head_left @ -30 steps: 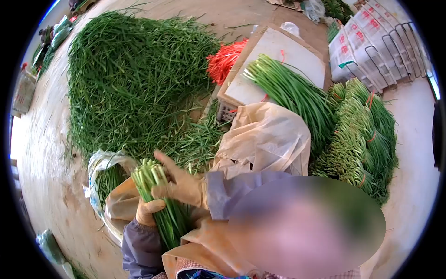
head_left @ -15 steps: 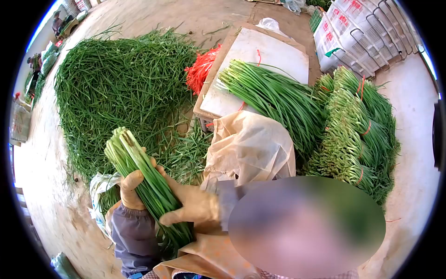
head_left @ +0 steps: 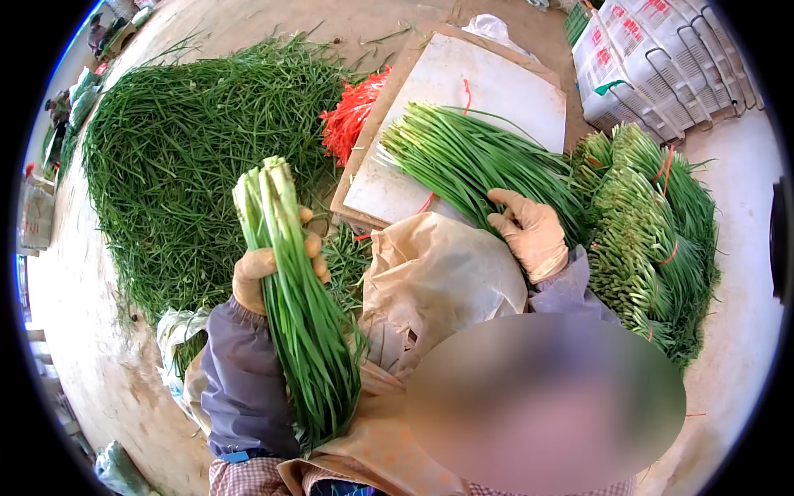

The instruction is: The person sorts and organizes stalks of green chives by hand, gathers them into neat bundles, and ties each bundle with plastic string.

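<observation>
My left hand [head_left: 263, 269], in a tan glove, is closed around a bunch of garlic chives [head_left: 289, 289]. The pale stem ends point up, and the green leaves hang down over my lap. My right hand [head_left: 529, 231], also gloved, is at the near side of a larger pile of garlic chives [head_left: 463, 157] on a white board [head_left: 521, 91]. Its fingers are slightly bent and apart, with nothing between them; whether they touch the leaves I cannot tell. A red tie [head_left: 467, 97] shows beside that pile, which partly covers it.
Loose green leaves [head_left: 198, 157] form a big heap on the floor at left. Red ties [head_left: 354, 114] lie beside the board. Tied chive bunches [head_left: 637, 223] are stacked at right, below white crates [head_left: 662, 66]. Tan cloth [head_left: 438, 264] covers my knee.
My right hand has let go of the held bunch and moved right to the pile on the board. My left hand has raised the bunch, turning it more upright.
</observation>
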`<action>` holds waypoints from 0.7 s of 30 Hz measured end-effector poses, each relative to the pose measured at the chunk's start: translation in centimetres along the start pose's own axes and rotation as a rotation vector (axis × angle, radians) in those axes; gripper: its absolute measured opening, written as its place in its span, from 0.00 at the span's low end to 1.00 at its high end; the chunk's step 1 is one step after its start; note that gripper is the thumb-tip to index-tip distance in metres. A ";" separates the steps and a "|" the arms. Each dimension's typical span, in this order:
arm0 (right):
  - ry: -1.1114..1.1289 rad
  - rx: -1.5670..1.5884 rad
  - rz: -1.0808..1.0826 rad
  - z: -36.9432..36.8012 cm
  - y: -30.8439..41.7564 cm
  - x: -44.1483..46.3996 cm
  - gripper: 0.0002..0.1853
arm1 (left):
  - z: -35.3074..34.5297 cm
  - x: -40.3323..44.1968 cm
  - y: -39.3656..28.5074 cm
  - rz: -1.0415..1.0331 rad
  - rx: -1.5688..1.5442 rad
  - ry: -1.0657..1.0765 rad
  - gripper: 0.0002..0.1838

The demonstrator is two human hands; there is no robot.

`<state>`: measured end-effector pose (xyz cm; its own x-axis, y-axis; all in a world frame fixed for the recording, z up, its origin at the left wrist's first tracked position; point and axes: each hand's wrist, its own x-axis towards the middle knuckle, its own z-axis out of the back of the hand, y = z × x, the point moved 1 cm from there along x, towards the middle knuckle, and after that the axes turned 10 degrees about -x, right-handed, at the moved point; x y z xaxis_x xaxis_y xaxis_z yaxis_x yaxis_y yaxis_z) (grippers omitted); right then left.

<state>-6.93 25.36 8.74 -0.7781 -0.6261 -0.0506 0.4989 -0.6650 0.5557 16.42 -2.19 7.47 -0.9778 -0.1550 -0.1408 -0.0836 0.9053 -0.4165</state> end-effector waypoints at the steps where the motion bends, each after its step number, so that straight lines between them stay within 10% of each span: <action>1: -0.021 -0.012 0.023 -0.6 -0.4 0.3 0.15 | -0.1 0.9 0.4 0.012 -0.119 0.005 0.38; 7: -0.066 0.044 0.090 -2.0 -1.6 2.1 0.07 | 1.4 2.9 1.9 0.098 -0.131 -0.002 0.42; 11: -0.047 0.626 -0.259 -0.7 -2.2 1.4 0.05 | 1.3 2.4 2.0 0.069 -0.031 -0.043 0.41; 21: -0.207 1.075 -0.096 3.3 -3.1 0.3 0.08 | 2.0 0.7 1.3 0.058 -0.127 -0.002 0.41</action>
<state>-10.02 28.57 9.77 -0.8948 -0.4438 -0.0481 -0.0820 0.0576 0.9950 15.99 -1.91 4.99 -0.9813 -0.1015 -0.1634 -0.0505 0.9555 -0.2906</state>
